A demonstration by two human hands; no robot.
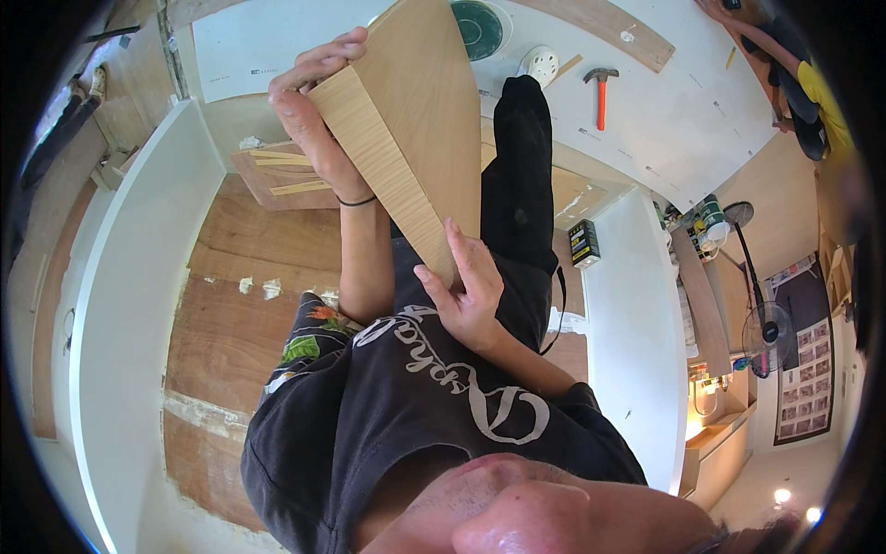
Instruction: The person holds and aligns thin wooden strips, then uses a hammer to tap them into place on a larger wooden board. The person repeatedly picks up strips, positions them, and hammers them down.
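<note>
A long wood-grain board (420, 102) with a pale, ribbed-looking edge face slants away from my chest in the middle of the view. My left hand (318, 115) grips its far left side, with the fingers curled over the edge and a dark band on the wrist. At the board's near end my right hand (469, 294) holds the corner, thumb on the edge face and fingers against the broad face. Both hands touch the board, which hides part of my lap. My right leg (523, 166), in black, stretches forward to a white clog (540, 65).
A claw hammer (602, 97) with an orange-red handle lies on a white sheet (674, 120). Nearby are a green round tub (477, 30) and a curved wood piece (609, 28). White panels (138, 249) flank me. Another person (821, 102) is at the far right, near a fan (766, 334).
</note>
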